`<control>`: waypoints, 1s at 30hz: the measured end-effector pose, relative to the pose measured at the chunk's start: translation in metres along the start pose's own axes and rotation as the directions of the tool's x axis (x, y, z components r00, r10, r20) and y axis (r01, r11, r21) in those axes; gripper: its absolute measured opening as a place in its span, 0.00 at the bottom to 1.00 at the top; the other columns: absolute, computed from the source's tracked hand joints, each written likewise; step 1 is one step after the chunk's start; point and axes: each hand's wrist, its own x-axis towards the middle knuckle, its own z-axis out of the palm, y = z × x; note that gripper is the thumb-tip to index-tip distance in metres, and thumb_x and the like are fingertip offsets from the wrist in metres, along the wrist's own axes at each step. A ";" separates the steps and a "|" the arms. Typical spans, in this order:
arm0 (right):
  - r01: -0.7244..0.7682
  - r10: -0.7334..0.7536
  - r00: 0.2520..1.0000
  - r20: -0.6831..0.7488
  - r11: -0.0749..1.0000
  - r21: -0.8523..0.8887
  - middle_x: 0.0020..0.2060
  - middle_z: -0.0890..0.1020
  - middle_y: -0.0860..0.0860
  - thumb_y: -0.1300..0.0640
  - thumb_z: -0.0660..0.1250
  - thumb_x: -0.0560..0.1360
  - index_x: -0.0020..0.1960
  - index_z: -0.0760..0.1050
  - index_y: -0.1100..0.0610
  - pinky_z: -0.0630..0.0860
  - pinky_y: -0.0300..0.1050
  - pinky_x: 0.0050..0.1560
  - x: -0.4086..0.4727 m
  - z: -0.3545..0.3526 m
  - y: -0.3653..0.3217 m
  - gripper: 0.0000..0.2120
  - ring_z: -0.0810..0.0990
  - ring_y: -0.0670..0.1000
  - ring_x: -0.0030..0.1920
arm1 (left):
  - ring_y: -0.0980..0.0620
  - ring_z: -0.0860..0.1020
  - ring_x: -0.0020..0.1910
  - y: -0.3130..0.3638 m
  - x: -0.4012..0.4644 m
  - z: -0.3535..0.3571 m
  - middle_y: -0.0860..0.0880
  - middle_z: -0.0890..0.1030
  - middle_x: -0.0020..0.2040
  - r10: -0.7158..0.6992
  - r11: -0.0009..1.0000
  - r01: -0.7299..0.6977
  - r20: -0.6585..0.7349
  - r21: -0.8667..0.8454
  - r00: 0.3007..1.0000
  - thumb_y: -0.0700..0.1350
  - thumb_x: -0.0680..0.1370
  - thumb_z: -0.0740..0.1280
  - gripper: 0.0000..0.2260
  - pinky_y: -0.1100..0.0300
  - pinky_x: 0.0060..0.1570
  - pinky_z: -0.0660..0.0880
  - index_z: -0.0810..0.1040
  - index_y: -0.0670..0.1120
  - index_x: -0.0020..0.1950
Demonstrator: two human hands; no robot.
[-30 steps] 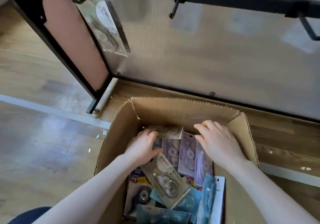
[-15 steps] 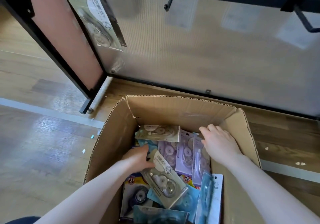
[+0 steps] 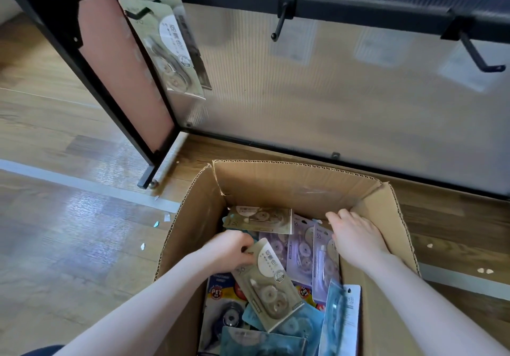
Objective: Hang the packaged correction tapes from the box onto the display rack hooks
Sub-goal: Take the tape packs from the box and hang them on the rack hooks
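Head view, our entry. Box (image 3: 311, 184): open brown carton on the wood floor (image 3: 69, 245), just before the rack (image 3: 358, 8), holding a loose heap of packs. Olive pack (image 3: 269, 281): carded blister, two round spools showing through the clear shell, white label at top, lying tilted on the heap; our left hand (image 3: 230, 249) pinches its upper corner with curled fingers. Second olive pack (image 3: 259, 219): lying flat at the far side of the heap. Purple packs (image 3: 309, 248): several side by side, partly under our right hand (image 3: 356, 238), which rests on them with fingers fairly straight and nothing gripped. Blue packs (image 3: 335, 319): near edge, one upright. Hung pack (image 3: 172, 49): olive, on the rack's leftmost hook. Bare hooks: middle hook (image 3: 280, 26), right hook (image 3: 478, 55). Paper scraps (image 3: 157, 223): on the floor left of the box.
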 end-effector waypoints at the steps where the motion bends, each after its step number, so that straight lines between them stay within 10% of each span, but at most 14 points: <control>1: -0.012 0.012 1.000 0.021 1.000 0.001 0.60 0.71 0.53 0.57 0.60 0.78 0.66 0.64 0.54 0.67 0.45 0.59 0.001 -0.001 -0.002 0.17 0.70 0.54 0.62 | 0.52 0.68 0.34 0.000 -0.003 -0.004 0.47 0.71 0.38 0.005 1.000 -0.004 -0.020 0.024 1.000 0.49 0.77 0.64 0.14 0.58 0.33 0.63 0.66 0.46 0.35; 15: -0.086 0.057 0.919 0.390 0.995 0.058 0.64 0.70 0.56 0.59 0.64 0.75 0.71 0.58 0.58 0.70 0.48 0.57 0.043 0.027 -0.008 0.27 0.71 0.58 0.63 | 0.49 0.70 0.38 -0.006 -0.011 -0.015 0.48 0.72 0.41 0.000 0.996 0.013 -0.144 0.090 0.990 0.48 0.79 0.61 0.10 0.59 0.31 0.63 0.67 0.45 0.41; 23: 0.019 -0.034 0.934 0.355 0.999 0.044 0.52 0.75 0.53 0.58 0.74 0.67 0.58 0.61 0.56 0.71 0.46 0.42 0.046 0.029 -0.003 0.28 0.77 0.57 0.54 | 0.50 0.70 0.38 -0.012 -0.011 -0.015 0.48 0.72 0.40 -0.024 0.997 0.033 -0.138 0.064 0.990 0.49 0.79 0.61 0.10 0.61 0.29 0.62 0.67 0.46 0.41; 30: 0.169 -0.147 0.945 0.293 0.984 -0.051 0.55 0.71 0.53 0.49 0.74 0.68 0.57 0.69 0.54 0.67 0.46 0.56 0.043 0.017 -0.003 0.23 0.68 0.54 0.61 | 0.51 0.67 0.34 -0.013 -0.009 -0.015 0.51 0.68 0.34 -0.049 0.997 0.056 -0.152 0.044 0.987 0.48 0.78 0.62 0.15 0.60 0.28 0.60 0.63 0.47 0.34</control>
